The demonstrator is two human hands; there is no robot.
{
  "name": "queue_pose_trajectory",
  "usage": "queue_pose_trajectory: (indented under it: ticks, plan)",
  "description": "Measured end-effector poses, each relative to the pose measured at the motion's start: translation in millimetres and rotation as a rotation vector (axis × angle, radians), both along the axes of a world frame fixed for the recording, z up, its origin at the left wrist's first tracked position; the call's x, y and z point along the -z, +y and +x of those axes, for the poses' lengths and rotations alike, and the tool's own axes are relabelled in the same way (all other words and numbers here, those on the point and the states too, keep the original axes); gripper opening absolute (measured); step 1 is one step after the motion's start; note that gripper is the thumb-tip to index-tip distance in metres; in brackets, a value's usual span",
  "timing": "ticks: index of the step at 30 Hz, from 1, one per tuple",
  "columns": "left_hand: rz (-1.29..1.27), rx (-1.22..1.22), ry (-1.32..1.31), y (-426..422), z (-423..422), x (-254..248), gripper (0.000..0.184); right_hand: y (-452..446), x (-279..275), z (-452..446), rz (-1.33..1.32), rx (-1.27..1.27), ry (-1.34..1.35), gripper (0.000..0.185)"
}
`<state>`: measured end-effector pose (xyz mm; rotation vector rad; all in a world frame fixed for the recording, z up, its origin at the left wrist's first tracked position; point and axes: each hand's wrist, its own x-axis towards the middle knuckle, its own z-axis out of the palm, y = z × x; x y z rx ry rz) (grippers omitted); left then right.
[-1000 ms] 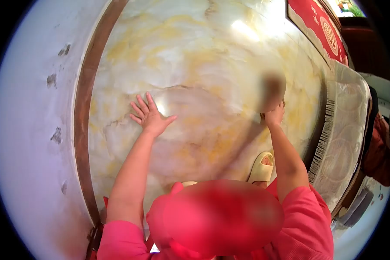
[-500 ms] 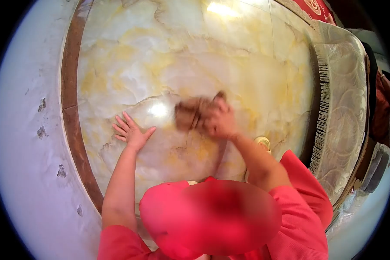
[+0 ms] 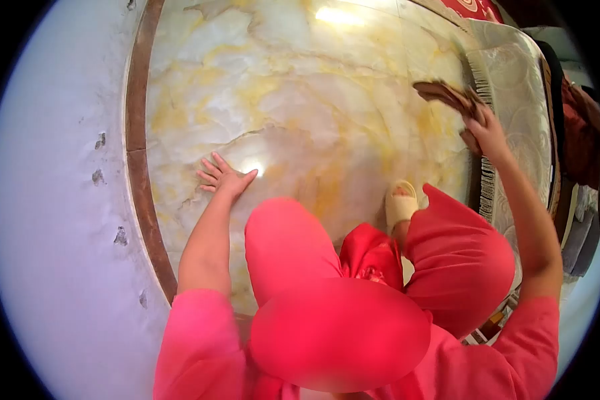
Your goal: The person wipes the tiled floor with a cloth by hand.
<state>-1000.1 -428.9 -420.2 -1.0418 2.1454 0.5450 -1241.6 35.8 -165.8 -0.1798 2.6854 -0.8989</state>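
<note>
Fingers spread, my left hand [image 3: 225, 180] lies on the glossy marbled floor [image 3: 300, 100], near a bright light reflection. My right hand [image 3: 488, 133] is out at the far right with its fingers closed round a brown cloth [image 3: 447, 95]. Part of the cloth sticks out to the left over the floor, and another bit hangs below the fingers. The hand is close beside the fringed edge of a pale patterned cover [image 3: 523, 127]. Whether the cloth touches the floor or the fringe, I cannot tell.
A white wall [image 3: 60, 167] with chipped spots and a brown skirting strip [image 3: 137, 120] runs along the left. My foot in a cream slipper [image 3: 400, 203] stands below the right hand. Dark red fabric [image 3: 580, 127] is at the far right.
My right hand has swept the brown cloth from the middle of the floor to the right, by the fringe. My left hand stays spread on the floor. The view has shifted slightly.
</note>
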Motion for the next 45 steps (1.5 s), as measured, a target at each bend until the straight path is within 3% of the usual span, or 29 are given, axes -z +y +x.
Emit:
queue_pose_trajectory:
  ticks: [2,3,7,8,11,12,13,14,15,16,17,19,20,23,26,27,28,30,31,32,34,36,38,40,43,45]
  plan:
    - [0.046,-0.024,-0.027,0.2,-8.4,-3.9,0.127,59.3,22.0,46.8,-0.265,0.324,-0.204,0.031]
    - [0.08,-0.042,-0.037,-1.2,-14.2,-10.2,0.126,58.5,27.6,72.8,-0.228,0.369,-0.169,0.034]
    - [0.275,-0.081,0.022,-33.2,-3.3,-19.8,0.117,184.1,225.6,147.5,-0.384,0.35,-0.372,0.044]
    - [0.209,-0.015,0.123,-43.7,6.0,-18.4,0.095,178.9,249.4,138.7,-0.251,0.385,-0.34,0.05]
    - [0.518,-0.162,0.264,-92.9,23.3,-25.1,0.066,98.9,310.6,126.3,0.145,0.486,-0.212,0.069]
    - [0.39,-0.214,0.31,-99.2,27.1,-29.9,0.047,58.1,325.4,128.8,0.28,0.513,-0.17,0.075]
    - [0.397,-0.307,0.287,-105.8,28.7,-33.1,0.044,17.8,335.8,136.9,0.421,0.539,-0.131,0.082]
    - [0.401,-0.402,0.272,-114.4,24.6,-37.9,0.042,-45.2,282.9,101.9,0.486,0.558,-0.159,0.08]
    - [0.401,-0.498,0.267,-123.4,19.2,-45.2,0.04,-49.8,300.0,76.5,0.55,0.387,0.089,0.078]
    - [0.392,-0.515,0.335,-126.5,10.8,-55.1,0.036,-67.3,303.2,39.8,0.532,0.376,0.104,0.076]
    - [0.382,-0.534,0.408,-123.0,-1.0,-65.9,0.032,-81.9,309.1,2.1,0.491,0.371,0.082,0.077]
    - [0.368,-0.584,0.572,-108.3,-18.7,-91.9,0.025,-92.5,330.9,-75.2,0.106,0.438,0.1,0.071]
    - [0.36,-0.613,0.67,-99.7,-27.5,-107.5,0.021,-117.5,300.7,-92.1,-0.018,0.468,0.053,0.067]
    - [0.321,-0.696,0.842,-83.1,-27.7,-146.8,0.013,-171.0,249.2,-71.3,-0.142,0.17,0.366,0.058]
    - [0.268,-0.802,0.944,-76.9,-4.0,-155.6,0.011,-235.0,211.5,7.7,-0.352,-0.514,0.461,0.046]
    - [0.252,-0.839,0.973,-76.2,2.2,-155.3,0.011,-246.2,231.3,34.7,-0.389,-0.739,0.517,0.045]
    - [0.199,-0.835,0.991,-78.3,2.0,-157.0,0.012,-258.0,228.3,75.3,-0.421,-0.85,0.293,0.043]
    - [0.089,-0.827,1.025,-84.2,-3.9,-162.6,0.013,-271.9,235.1,124.7,-0.467,-1.319,0.15,0.043]
    - [0.084,-0.814,1.005,-80.7,-2.8,-160.2,0.014,-277.3,256.8,147.8,-0.525,-1.54,0.315,0.037]
    - [0.082,-0.799,0.982,-75.3,-3.7,-157.2,0.015,-268.7,280.0,163.9,-0.397,-1.839,0.365,0.028]
    - [0.034,-0.754,0.93,-71.1,-6.9,-162.8,0.017,-294.5,278.7,175.2,-0.278,-2.177,0.428,0.026]
    - [-0.032,-0.704,0.848,-60.4,-8.0,-176.2,0.019,-326.3,274.2,188.1,-0.204,-2.242,0.531,0.024]
    - [-0.074,-0.716,0.931,-67.1,4.7,-169.7,0.021,-369.3,277.2,180.3,-0.19,-2.052,0.664,0.024]
    - [-0.086,-0.784,0.953,-76.1,21.4,-157.5,0.022,-418.9,256.6,151.4,-0.016,-1.842,0.424,0.026]
    - [-0.107,-0.897,0.968,-85.7,33.8,-143.2,0.026,-448.3,262.8,75.7,0.092,-1.425,0.593,0.024]
    - [-0.206,-0.825,0.892,-81.8,26.5,-147.3,0.029,-438.2,255.4,16.5,0.113,-1.185,0.48,0.034]
